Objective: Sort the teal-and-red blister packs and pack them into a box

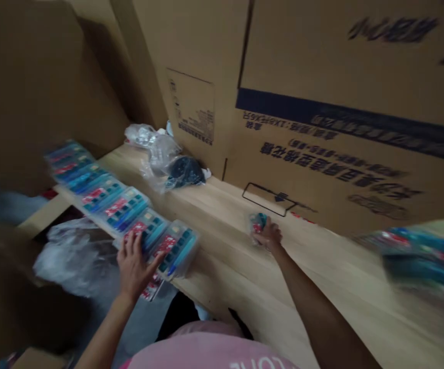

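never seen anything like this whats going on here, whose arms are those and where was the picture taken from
This picture comes from a camera worn on a person's head, looking forward and down. There is no machine here, and the arms reaching in from the bottom are that person's own. The pink shirt at the bottom edge is what they are wearing. Their left hand lies on a row of clear plastic cases with blue and red contents. Their right hand holds a small blue and red packet. These things are on a wooden table, with cardboard boxes standing behind it and crumpled plastic bags at its far end.
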{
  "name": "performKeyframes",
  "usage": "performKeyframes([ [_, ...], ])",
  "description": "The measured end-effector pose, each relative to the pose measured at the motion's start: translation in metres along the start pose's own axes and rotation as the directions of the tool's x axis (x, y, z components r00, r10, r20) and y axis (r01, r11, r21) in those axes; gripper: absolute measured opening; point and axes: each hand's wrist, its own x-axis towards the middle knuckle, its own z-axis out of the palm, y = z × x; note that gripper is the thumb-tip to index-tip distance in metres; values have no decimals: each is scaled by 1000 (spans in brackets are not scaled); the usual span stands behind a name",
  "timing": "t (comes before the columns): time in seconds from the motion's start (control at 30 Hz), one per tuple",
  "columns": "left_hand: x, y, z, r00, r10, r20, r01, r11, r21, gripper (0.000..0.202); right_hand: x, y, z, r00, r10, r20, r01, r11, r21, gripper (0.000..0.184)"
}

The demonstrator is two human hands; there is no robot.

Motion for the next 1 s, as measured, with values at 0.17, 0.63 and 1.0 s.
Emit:
performKeyframes([
  [0.17, -8, 5, -4, 997, -54, 49, 48, 993, 108, 80, -28, 9, 29, 999, -28, -40, 29, 999, 23, 103],
  [0.63, -26, 113, 1, 915, 340, 219, -151, 788, -596, 64, -104, -34, -6, 952, -277, -132, 307, 873, 379, 101],
  [1.0, 32, 50, -49, 796, -130, 591, 603, 84, -793, 70, -178, -145, -44, 664, -728, 169, 154, 355, 922, 75],
])
